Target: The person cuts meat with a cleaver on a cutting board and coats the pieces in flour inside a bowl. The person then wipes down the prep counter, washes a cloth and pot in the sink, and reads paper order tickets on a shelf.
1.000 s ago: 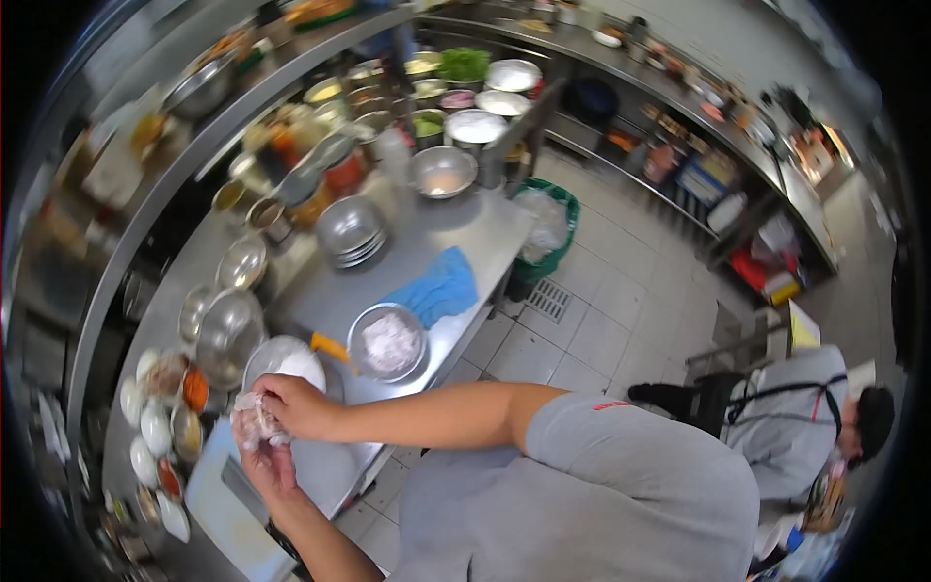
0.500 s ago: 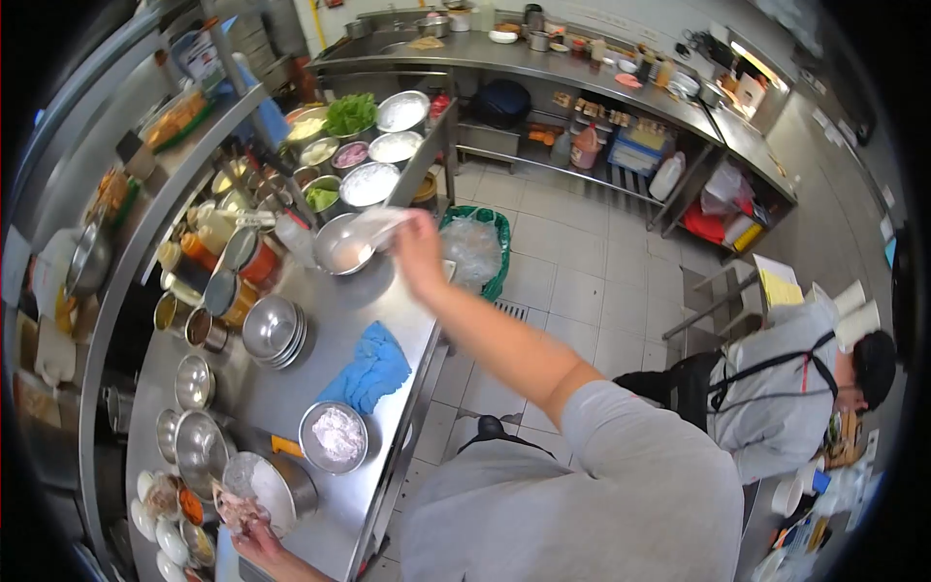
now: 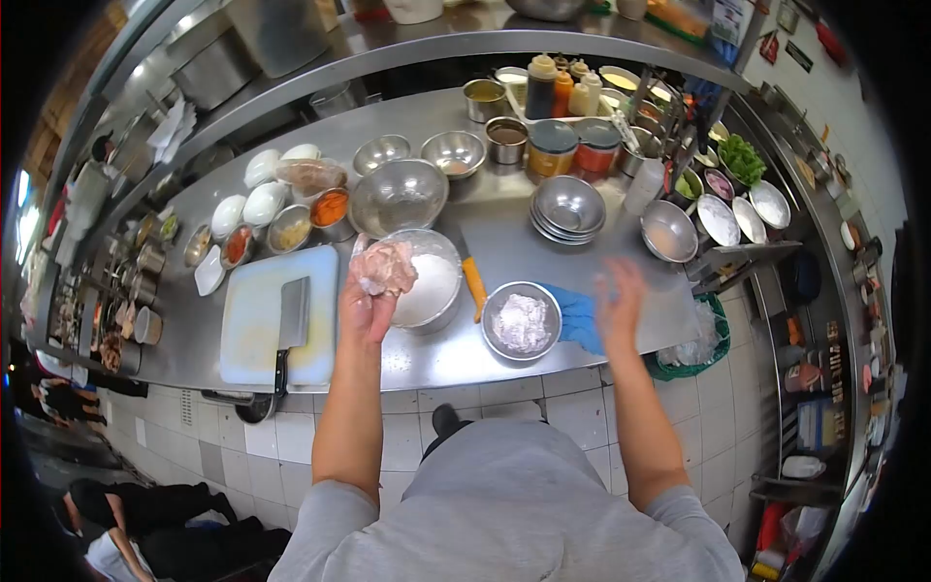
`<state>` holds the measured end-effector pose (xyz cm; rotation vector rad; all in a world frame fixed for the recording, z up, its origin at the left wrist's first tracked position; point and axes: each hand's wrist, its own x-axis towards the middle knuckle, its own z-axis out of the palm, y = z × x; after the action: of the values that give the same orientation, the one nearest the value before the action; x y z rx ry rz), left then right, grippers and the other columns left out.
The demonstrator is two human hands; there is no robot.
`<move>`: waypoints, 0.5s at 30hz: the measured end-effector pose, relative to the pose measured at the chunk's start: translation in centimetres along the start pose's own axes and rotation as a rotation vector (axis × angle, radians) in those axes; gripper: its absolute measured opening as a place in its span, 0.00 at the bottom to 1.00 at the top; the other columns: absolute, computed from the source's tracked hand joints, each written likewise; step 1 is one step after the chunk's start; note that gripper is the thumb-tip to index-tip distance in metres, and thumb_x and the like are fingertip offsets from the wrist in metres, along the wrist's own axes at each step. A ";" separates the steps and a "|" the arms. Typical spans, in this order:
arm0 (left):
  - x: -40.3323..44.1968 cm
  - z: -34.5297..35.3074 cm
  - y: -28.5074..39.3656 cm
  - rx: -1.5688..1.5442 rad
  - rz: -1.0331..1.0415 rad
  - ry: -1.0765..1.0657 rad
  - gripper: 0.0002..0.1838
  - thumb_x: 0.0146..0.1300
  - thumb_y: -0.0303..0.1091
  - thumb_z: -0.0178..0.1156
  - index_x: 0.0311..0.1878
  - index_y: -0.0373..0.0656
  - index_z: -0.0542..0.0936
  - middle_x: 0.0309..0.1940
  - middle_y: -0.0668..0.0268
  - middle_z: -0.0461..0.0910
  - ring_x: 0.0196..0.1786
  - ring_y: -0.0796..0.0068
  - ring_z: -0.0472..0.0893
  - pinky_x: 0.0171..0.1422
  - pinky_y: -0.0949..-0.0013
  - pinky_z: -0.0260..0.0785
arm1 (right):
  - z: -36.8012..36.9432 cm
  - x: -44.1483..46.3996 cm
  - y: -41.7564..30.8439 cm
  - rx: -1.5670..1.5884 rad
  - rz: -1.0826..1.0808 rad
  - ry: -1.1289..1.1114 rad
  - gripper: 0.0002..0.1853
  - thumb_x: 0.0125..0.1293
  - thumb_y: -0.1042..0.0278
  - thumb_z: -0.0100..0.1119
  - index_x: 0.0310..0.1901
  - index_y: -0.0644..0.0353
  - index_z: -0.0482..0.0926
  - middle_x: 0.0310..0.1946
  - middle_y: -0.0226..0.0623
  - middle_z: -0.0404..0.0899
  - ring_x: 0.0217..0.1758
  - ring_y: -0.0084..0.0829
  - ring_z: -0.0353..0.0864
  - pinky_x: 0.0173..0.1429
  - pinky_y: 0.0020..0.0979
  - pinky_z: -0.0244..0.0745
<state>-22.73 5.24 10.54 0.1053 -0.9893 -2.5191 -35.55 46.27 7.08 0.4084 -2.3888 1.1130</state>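
My left hand (image 3: pixel 367 312) grips a piece of raw chicken (image 3: pixel 386 268) from below, fingers closed around it. The chicken hangs beside and partly over the rim of a deep steel pot of white flour (image 3: pixel 427 291). My right hand (image 3: pixel 621 299), blurred by motion, is near a blue cloth (image 3: pixel 580 320), fingers apart and nothing visible in them. Between my hands stands a steel bowl (image 3: pixel 491 344) holding a flour-covered lump (image 3: pixel 522 323). A yellow-orange handle (image 3: pixel 473 283) lies between pot and bowl.
A cleaver (image 3: pixel 293 320) lies on the white cutting board (image 3: pixel 242 354) at left, its handle past the edge. Stacked steel bowls (image 3: pixel 567 209), sauce bottles (image 3: pixel 562 94) and an overhead shelf (image 3: pixel 465 50) line the back. A lined bin (image 3: pixel 718 330) stands right; people are behind at lower left.
My view has swung left toward the counter. My right hand has come back from the steel bowl at the counter's right end, and the clear plastic it held is gone. My left hand still holds the chicken.
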 end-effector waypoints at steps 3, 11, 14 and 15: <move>-0.2 1.9 1.9 -0.056 -0.041 -0.023 0.42 0.73 0.31 0.60 0.86 0.44 0.53 0.72 0.51 0.74 0.71 0.44 0.78 0.73 0.39 0.76 | 5.7 -0.8 -9.5 0.329 -0.131 -0.325 0.19 0.70 0.64 0.72 0.61 0.54 0.87 0.66 0.43 0.79 0.70 0.48 0.76 0.74 0.45 0.71; 1.1 -1.0 1.5 -0.264 -0.208 -0.526 0.38 0.79 0.68 0.46 0.57 0.34 0.79 0.49 0.55 0.83 0.51 0.58 0.81 0.57 0.55 0.72 | 16.2 -1.3 -23.2 0.611 -0.188 -0.565 0.34 0.68 0.57 0.75 0.71 0.67 0.77 0.61 0.48 0.83 0.58 0.39 0.86 0.61 0.38 0.82; 1.0 -1.5 3.0 -0.144 -0.355 -0.463 0.39 0.80 0.69 0.43 0.60 0.37 0.77 0.52 0.56 0.84 0.56 0.59 0.81 0.56 0.56 0.75 | 18.7 -0.5 -22.3 0.813 0.254 -0.810 0.29 0.71 0.61 0.71 0.69 0.66 0.78 0.56 0.41 0.87 0.51 0.33 0.88 0.53 0.35 0.85; 0.7 -1.0 3.8 -0.125 -0.499 -0.423 0.38 0.81 0.67 0.45 0.67 0.36 0.74 0.53 0.55 0.84 0.59 0.58 0.82 0.58 0.54 0.77 | 19.6 -0.6 -21.4 0.801 0.306 -0.822 0.26 0.73 0.63 0.68 0.68 0.64 0.80 0.53 0.38 0.88 0.48 0.31 0.89 0.50 0.34 0.86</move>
<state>-21.78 1.80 12.43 -0.2623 -1.0575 -3.1407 -31.08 17.73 9.42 0.9229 -2.5800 2.4279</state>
